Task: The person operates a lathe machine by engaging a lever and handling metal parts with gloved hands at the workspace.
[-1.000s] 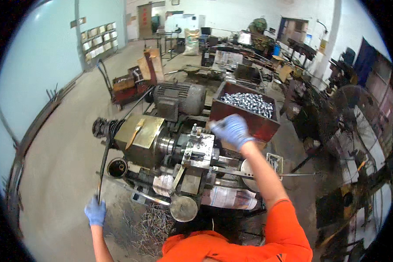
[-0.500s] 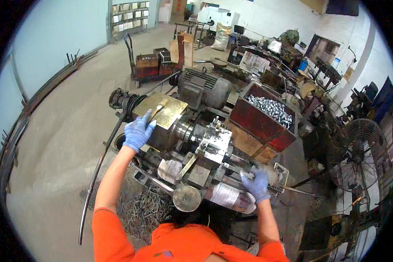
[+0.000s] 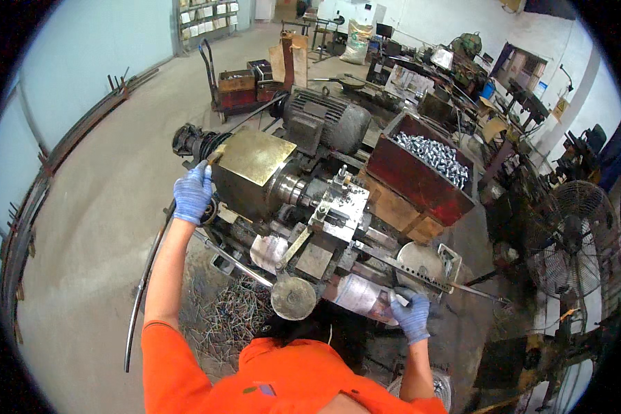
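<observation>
Grey floor (image 3: 117,186), brush (image 3: 216,156) aslant, away-right

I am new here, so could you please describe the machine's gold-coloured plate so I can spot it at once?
Start from the machine in front of the orange shirt. At its left end, just right of the gloved left hand, the plate tops a boxy housing; its flat gold surface sets it apart from the dark, ribbed motor.
</observation>
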A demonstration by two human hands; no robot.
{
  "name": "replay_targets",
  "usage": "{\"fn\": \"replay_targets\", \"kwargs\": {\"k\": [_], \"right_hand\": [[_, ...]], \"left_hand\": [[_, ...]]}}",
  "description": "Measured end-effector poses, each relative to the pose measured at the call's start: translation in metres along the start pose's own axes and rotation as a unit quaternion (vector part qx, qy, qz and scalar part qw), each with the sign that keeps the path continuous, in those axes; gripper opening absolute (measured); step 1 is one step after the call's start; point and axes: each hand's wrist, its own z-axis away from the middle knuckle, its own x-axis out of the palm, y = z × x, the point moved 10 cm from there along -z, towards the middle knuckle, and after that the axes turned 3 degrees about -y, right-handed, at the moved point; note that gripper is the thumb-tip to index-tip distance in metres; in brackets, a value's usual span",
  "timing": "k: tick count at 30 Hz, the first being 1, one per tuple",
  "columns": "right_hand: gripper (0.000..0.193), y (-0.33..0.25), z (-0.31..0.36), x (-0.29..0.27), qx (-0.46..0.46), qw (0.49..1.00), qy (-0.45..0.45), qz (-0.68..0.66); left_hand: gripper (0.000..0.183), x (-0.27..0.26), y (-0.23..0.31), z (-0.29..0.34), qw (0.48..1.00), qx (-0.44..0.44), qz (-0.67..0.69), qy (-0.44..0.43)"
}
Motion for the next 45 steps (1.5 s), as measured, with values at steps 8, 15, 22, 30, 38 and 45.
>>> {"fn": "replay_targets", "kwargs": {"k": [8,15,22,30,38,45], "right_hand": [[0.020,0.007,0.014,0.024,-0.020,0.999,-0.032,-0.011],[0.019,-0.006,0.021,-0.004,-0.057,0.998,0.017,-0.012],[0.016,0.022,0.033,-0.004,-0.041,0.998,0.037,-0.029],[0.016,0.039,0.043,-0.022,0.020,0.998,0.057,-0.018],[0.027,0.076,0.075,-0.079,0.137,0.987,0.084,0.022],[0.034,0.255,0.287,-0.187,0.481,0.826,0.291,0.027]], "left_hand": [[0.024,0.000,0.148,0.046,0.972,0.154,0.163,-0.070],[0.022,0.076,0.174,0.072,0.969,0.129,0.161,-0.138],[0.020,0.047,0.144,0.080,0.968,0.159,0.159,-0.113],[0.019,-0.004,0.081,0.013,0.984,0.105,0.134,0.054],[0.051,0.054,0.025,0.006,0.944,0.003,0.235,-0.233],[0.048,0.012,-0.015,0.066,0.962,-0.163,0.204,-0.080]]}}
